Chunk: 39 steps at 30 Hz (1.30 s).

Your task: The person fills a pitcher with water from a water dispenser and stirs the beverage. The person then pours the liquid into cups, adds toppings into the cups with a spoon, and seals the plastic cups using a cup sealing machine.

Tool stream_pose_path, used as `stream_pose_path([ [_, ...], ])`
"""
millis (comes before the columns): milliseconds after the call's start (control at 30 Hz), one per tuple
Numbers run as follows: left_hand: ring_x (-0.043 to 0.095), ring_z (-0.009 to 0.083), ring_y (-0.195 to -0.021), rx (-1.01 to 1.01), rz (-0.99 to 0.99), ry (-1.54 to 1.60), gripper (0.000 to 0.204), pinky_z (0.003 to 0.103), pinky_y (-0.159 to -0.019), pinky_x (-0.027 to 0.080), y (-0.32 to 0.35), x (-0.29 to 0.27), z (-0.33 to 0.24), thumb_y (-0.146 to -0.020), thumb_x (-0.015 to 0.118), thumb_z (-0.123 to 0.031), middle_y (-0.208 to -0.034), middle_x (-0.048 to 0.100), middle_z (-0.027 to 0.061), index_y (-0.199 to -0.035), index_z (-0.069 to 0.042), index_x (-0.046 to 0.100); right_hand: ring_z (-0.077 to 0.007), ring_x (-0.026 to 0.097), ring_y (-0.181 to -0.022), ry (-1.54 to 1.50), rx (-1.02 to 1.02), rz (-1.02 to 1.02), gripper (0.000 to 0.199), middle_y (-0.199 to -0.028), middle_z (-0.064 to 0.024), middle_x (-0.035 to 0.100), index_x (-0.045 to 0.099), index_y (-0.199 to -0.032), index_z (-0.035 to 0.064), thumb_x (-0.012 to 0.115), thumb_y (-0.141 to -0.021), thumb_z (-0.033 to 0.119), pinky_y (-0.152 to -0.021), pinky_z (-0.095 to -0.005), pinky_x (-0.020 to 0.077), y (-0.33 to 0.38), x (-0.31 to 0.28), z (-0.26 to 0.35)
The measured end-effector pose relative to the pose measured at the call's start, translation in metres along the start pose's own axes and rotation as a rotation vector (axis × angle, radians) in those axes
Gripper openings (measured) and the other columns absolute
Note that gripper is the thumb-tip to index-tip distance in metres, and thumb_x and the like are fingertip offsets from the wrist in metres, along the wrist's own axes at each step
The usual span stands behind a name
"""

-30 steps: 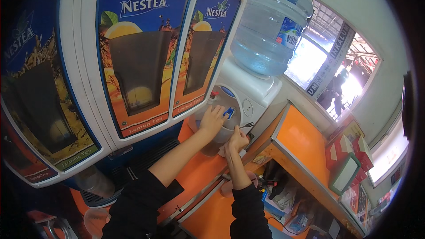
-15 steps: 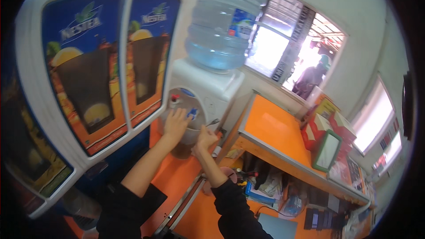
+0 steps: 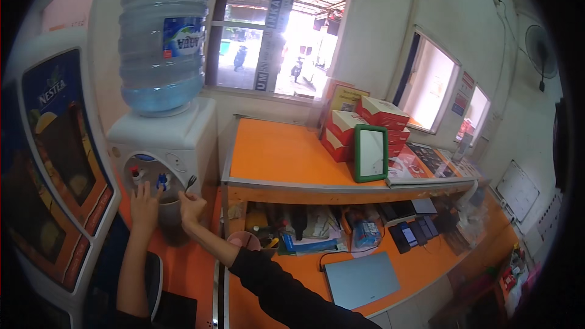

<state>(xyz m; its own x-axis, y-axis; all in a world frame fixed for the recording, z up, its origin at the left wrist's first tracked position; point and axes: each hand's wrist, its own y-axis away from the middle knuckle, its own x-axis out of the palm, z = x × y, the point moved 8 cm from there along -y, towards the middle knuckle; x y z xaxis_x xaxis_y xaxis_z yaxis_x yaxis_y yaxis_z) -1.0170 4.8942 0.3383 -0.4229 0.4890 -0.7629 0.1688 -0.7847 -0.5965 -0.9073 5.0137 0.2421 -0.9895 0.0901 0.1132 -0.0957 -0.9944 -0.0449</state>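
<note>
A white water dispenser [image 3: 177, 129] with a large water bottle [image 3: 161, 55] on top stands at the left. Just below its red tap [image 3: 135, 172] and blue tap [image 3: 162, 181], my left hand [image 3: 145, 208] is raised with fingers stretched out; whether it touches anything is unclear. A greyish see-through container [image 3: 172, 222] stands under the taps, between my hands. At its right rim, my right hand [image 3: 192, 208] is closed on a small metal fork [image 3: 191, 181], tines up. The container's contents are hard to make out.
A tall drink machine [image 3: 58, 146] stands at the left. On the orange counter [image 3: 277, 152] are red-and-white boxes [image 3: 347, 128] and a green-framed board [image 3: 370, 153]. A laptop [image 3: 362, 277], phones [image 3: 405, 236] and a pink container [image 3: 244, 240] lie on the lower shelf.
My view has swung to the right, so the dispenser and both hands now sit farther left. My right hand still grips the fork, and my left hand stays near the taps.
</note>
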Motion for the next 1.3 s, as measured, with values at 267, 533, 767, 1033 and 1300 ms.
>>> stream_pose_path([
  [267, 0.047, 0.0273, -0.120, -0.044, 0.092, 0.043, 0.038, 0.049, -0.098, 0.036, 0.002, 0.003, 0.004, -0.086, 0.049, -0.020, -0.125, 0.053, 0.0116, -0.122, -0.023, 0.060, -0.0164, 0.061, -0.068, -0.047, 0.045, 0.095, 0.029, -0.075, -0.0105, 0.068, 0.070, -0.084, -0.0052, 0.069, -0.069, 0.019, -0.066, -0.0314, 0.0486, 0.027, -0.006, 0.036],
  [533, 0.046, 0.0265, -0.117, -0.013, 0.038, -0.050, 0.044, 0.044, -0.091, 0.040, 0.003, -0.024, -0.005, -0.079, 0.059, -0.018, -0.120, 0.052, 0.0123, -0.123, -0.023, 0.059, -0.0131, 0.054, -0.058, -0.084, 0.009, 0.068, 0.024, -0.064, -0.0055, 0.063, 0.067, -0.075, -0.0037, 0.071, -0.071, 0.020, -0.056, -0.0295, 0.0434, 0.020, -0.001, 0.024],
  [767, 0.047, 0.0259, -0.117, -0.004, 0.044, -0.034, 0.046, 0.044, -0.092, 0.039, 0.002, -0.023, -0.006, -0.078, 0.061, -0.018, -0.119, 0.052, 0.0115, -0.124, -0.023, 0.058, -0.0149, 0.058, -0.061, -0.103, 0.062, 0.037, 0.019, -0.066, -0.0081, 0.065, 0.068, -0.079, -0.0072, 0.070, -0.070, 0.010, -0.059, -0.0301, 0.0447, 0.019, -0.003, 0.021],
  [1033, 0.046, 0.0249, -0.117, -0.006, 0.065, -0.047, 0.048, 0.042, -0.092, 0.039, 0.003, -0.019, -0.003, -0.078, 0.062, -0.018, -0.119, 0.052, 0.0107, -0.125, -0.024, 0.057, -0.0181, 0.062, -0.066, 0.031, 0.088, 0.067, 0.026, -0.072, -0.0115, 0.068, 0.070, -0.084, -0.0041, 0.069, -0.069, 0.017, -0.065, -0.0322, 0.0473, 0.022, -0.001, 0.021],
  [1300, 0.047, 0.0248, -0.116, 0.004, 0.064, -0.046, 0.046, 0.042, -0.092, 0.039, 0.000, -0.026, -0.008, -0.079, 0.060, -0.017, -0.119, 0.052, 0.0102, -0.124, -0.024, 0.058, -0.0195, 0.063, -0.070, 0.034, 0.066, 0.063, 0.031, -0.078, -0.0114, 0.069, 0.070, -0.088, -0.0043, 0.070, -0.069, 0.020, -0.068, -0.0321, 0.0479, 0.014, -0.003, 0.017],
])
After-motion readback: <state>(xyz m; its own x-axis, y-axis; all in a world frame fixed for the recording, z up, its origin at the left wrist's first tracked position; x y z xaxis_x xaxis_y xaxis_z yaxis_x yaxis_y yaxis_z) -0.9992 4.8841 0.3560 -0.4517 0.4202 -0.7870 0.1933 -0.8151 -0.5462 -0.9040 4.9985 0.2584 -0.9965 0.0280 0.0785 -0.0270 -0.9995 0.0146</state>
